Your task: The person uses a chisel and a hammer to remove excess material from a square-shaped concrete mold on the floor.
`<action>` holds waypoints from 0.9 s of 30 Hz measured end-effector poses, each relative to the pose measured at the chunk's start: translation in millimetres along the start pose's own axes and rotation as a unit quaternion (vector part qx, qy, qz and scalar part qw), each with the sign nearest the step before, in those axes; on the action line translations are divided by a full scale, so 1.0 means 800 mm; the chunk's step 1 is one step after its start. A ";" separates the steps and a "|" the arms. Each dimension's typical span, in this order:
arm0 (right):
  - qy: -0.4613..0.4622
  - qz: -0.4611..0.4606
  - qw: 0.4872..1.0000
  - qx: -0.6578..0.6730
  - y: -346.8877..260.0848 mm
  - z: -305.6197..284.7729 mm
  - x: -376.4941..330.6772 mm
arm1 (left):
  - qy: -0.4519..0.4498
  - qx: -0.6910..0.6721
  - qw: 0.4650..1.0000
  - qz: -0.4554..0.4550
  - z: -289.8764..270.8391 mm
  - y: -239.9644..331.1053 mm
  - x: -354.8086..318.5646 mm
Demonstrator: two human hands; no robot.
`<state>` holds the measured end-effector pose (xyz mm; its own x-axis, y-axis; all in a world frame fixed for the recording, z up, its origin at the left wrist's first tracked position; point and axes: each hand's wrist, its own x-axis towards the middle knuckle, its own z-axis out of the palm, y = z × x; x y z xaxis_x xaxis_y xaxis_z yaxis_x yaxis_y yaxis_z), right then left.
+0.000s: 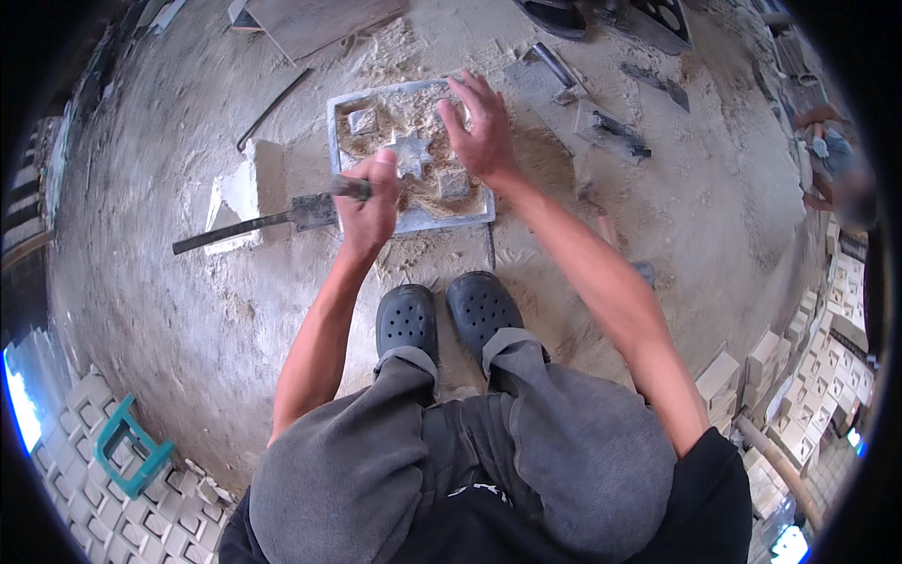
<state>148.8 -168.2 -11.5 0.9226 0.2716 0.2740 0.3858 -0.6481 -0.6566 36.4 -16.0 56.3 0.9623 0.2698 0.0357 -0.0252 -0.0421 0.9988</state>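
A square carved panel (411,226) with a raised grey rim lies flat on the floor in front of my feet. A pale star (411,153) stands at its middle, with raised square blocks (454,184) around it and tan powder in the hollows. Over the panel's left side, my left hand (372,202) is closed round a tool with a dark round handle (351,187). A long flat metal bar (233,231) extends leftward from beside this fist; whether it joins the handle is unclear. My right hand (481,130) hovers at the panel's upper right, fingers apart and holding nothing.
A broken white block (235,202) sits left of the panel, near a thin dark rod (272,110). Trowels (613,132) and a metal tube (554,66) lie at the far right. A teal frame (132,446) rests on pale blocks at lower left. Another person's hand (816,117) shows at right.
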 end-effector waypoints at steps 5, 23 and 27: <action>-0.193 -0.149 0.912 0.329 -0.081 -0.064 0.000 | -0.124 0.208 0.967 0.075 -0.013 -0.004 0.005; -0.160 -0.036 0.836 0.524 -0.164 -0.056 0.017 | -0.080 0.446 0.888 0.082 -0.104 -0.070 -0.052; -0.109 0.023 0.791 0.602 -0.174 -0.100 0.029 | -0.049 0.404 0.912 0.050 -0.109 -0.079 -0.059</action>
<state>116.2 -128.3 142.6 0.8626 0.4692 0.1890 -0.0494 0.4500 -0.8917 -30.9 57.8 -5.6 0.9868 0.1392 0.0827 0.0547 -0.7675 0.6387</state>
